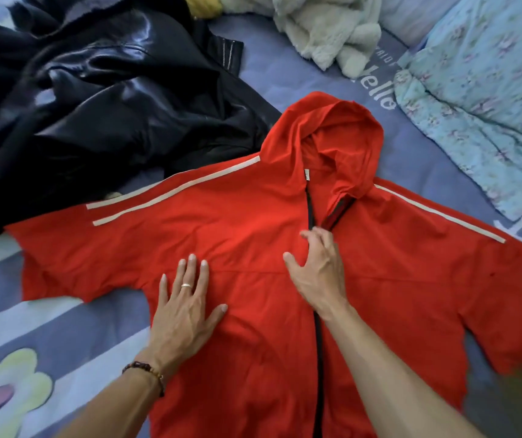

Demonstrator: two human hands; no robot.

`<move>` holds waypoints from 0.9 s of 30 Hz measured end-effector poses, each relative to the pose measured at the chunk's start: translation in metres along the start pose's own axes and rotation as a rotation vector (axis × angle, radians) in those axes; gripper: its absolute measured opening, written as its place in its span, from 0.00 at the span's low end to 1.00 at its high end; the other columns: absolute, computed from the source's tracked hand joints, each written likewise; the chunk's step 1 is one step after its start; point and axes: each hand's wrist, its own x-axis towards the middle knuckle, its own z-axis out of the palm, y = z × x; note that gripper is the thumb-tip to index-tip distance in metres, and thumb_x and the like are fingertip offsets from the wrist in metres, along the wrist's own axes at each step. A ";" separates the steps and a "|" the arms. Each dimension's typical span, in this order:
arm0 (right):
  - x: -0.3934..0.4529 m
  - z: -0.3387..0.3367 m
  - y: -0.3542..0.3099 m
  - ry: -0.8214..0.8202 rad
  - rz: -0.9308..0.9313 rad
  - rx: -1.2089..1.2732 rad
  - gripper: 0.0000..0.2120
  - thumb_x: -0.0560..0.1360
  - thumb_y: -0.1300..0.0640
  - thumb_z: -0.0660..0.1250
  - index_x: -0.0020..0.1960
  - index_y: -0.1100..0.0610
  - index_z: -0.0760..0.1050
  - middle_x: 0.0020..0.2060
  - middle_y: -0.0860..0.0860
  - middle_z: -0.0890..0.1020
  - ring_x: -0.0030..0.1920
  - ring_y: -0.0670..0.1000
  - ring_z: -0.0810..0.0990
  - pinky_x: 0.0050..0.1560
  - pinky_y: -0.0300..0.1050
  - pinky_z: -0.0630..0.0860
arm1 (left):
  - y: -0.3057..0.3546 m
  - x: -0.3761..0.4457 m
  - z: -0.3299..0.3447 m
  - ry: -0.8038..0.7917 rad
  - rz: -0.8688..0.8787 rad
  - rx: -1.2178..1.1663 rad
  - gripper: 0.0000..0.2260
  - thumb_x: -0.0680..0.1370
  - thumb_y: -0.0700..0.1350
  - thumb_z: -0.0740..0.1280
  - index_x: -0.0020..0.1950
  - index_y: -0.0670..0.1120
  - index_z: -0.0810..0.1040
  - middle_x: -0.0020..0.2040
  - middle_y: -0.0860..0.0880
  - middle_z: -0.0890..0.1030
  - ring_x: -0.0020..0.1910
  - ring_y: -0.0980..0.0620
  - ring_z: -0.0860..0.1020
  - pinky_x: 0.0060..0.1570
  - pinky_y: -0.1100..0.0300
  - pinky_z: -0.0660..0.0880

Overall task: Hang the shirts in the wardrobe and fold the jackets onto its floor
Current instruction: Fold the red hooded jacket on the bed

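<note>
A red hooded jacket (379, 295) with white shoulder stripes lies front up and spread flat on the bed, hood pointing away from me. A black zip runs down its middle and stands open at the collar. My left hand (187, 305) presses flat on the left chest panel, fingers straight and spread. My right hand (319, 267) rests at the zip just below the collar, fingers bent on the fabric; whether it pinches the zip pull is hidden. A crumpled black leather jacket (101, 102) lies at the upper left, touching the red sleeve.
The bed has a purple sheet (63, 327) with white stripes, a flower print and lettering. A fluffy white garment (329, 30) lies at the top, a yellow item (204, 4) beside it. A light blue floral quilt (480, 99) is bunched at the upper right.
</note>
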 end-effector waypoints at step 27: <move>-0.263 0.028 0.033 -0.311 0.614 0.007 0.17 0.80 0.47 0.61 0.36 0.55 0.68 0.36 0.53 0.79 0.43 0.59 0.82 0.45 0.49 0.78 | -0.040 -0.187 0.024 0.201 -0.096 -0.268 0.25 0.74 0.47 0.69 0.70 0.47 0.71 0.65 0.43 0.75 0.64 0.39 0.74 0.59 0.43 0.72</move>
